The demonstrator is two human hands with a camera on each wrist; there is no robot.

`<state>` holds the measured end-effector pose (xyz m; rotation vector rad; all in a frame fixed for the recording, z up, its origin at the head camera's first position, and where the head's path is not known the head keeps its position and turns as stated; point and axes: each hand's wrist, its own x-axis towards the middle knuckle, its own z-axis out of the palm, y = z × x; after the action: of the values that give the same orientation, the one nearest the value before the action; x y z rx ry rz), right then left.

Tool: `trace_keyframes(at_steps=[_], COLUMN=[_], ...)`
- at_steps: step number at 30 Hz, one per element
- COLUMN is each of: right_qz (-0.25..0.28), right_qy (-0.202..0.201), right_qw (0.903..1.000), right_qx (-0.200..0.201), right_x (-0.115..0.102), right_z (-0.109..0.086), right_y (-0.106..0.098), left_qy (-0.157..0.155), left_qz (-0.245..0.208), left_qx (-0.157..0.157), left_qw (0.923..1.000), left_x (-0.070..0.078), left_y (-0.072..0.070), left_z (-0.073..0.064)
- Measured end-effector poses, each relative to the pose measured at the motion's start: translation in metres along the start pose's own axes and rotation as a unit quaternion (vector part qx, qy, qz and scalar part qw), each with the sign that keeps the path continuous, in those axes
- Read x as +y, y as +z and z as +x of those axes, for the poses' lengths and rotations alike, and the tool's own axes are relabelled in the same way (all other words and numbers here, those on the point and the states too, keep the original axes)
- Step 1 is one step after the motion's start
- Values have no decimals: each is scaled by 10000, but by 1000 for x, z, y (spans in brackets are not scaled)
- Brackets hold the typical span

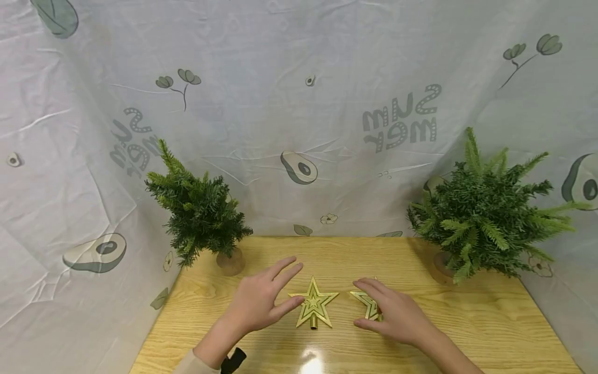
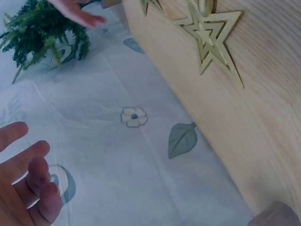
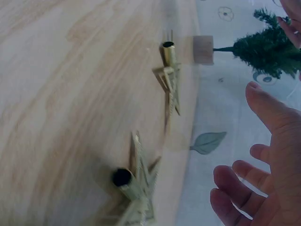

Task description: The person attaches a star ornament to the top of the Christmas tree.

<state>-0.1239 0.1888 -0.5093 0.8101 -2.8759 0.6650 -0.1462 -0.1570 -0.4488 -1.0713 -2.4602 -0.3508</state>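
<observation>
Two gold star tree toppers lie flat on the wooden table. My left hand hovers at the left edge of the nearer-to-centre star, fingers spread and holding nothing. Its hollow base tube points toward me. Over the other star, my right hand hangs with thumb and fingers apart, covering its right part from the head view. The right wrist view shows both stars on the wood, apart from the loosely bent fingers. In the left wrist view, one star lies beyond the left hand.
A small artificial pine tree on a wooden base stands at the back left, leaning left. A bushier one is at the back right. Printed fabric hangs behind and beside the table. A black device sits by my left wrist.
</observation>
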Motion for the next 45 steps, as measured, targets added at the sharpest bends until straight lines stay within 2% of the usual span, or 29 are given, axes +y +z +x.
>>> trace_keyframes(at_steps=[5,12,18,21,25,28,32,37,45], right_qz=[148,335,549,640,679,646,519,442,508], right_qy=[141,231,305,397,471,496,521,654,745], right_qw=[9998,9990,9974,9961,9946,9943,9950,9943,9930], right_qx=[-90,-203,-344,-468,-629,-692,-680,-712,-761], right_x=[-2,-5,-8,-9,-10,-11,-13,-17,-17], right_z=[6,17,27,30,34,37,42,46,47], right_y=[19,39,53,60,70,78,86,91,100], left_qy=[-168,-365,-558,-604,-724,-847,-960,-1200,-1413], left_qz=[105,268,507,452,477,668,820,862,790], left_qx=[337,848,1295,1505,1634,1739,2060,2636,3180], left_qw=[9992,9954,9887,9857,9827,9788,9704,9532,9342], left_x=[-5,-12,-21,-26,-34,-40,-48,-61,-82], left_y=[-6,-24,-43,-54,-71,-84,-101,-118,-150], left_z=[0,2,4,6,7,8,11,16,21])
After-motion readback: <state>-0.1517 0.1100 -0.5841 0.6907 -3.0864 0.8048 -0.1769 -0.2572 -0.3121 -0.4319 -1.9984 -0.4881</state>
